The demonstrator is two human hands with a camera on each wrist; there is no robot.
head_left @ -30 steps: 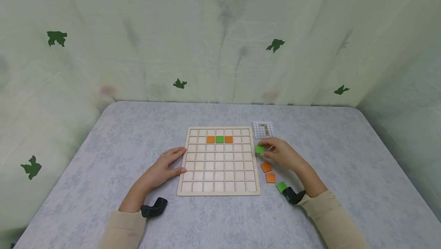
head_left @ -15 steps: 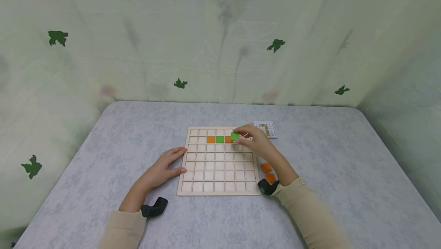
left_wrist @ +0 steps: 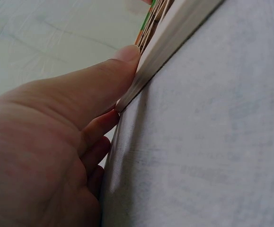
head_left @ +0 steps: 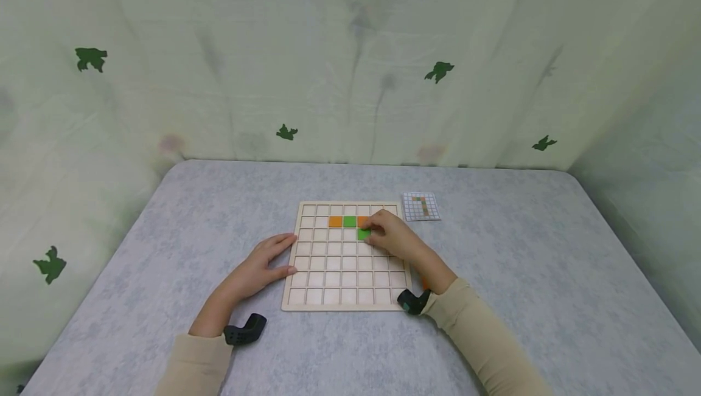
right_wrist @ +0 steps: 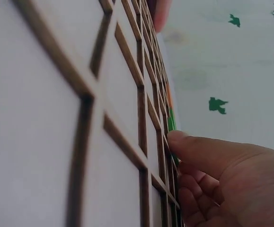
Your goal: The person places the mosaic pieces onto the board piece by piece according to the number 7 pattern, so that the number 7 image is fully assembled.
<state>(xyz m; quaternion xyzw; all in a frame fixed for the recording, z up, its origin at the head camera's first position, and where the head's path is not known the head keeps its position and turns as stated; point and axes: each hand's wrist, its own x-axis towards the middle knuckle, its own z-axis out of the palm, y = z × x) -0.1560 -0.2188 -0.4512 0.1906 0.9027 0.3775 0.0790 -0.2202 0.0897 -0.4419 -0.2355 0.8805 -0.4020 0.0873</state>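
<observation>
My right hand (head_left: 395, 235) pinches a green square tile (head_left: 363, 235) at a cell of the wooden grid board (head_left: 292, 296), just below an orange tile (head_left: 359, 221) partly covered by the fingers. In the right wrist view the thumb (right_wrist: 200, 149) lies against the tile's near side. Left of that orange tile, in the same row, lie another green tile (head_left: 349, 221) and an orange one (head_left: 335, 221). My left hand (head_left: 264, 267) rests against the board's left edge; in the left wrist view its thumb (left_wrist: 99, 78) touches the rim, fingers fairly straight.
A small pattern card (head_left: 421, 207) with a coloured grid figure lies at the board's upper right corner. A sliver of a loose orange tile (head_left: 425, 282) shows beside the right wrist; the arm hides the area around it. A printed curtain (head_left: 350, 67) hangs behind the table.
My right hand has carried the green tile from the table at the board's right over the grid, then left and down to a cell. The left hand has stayed put.
</observation>
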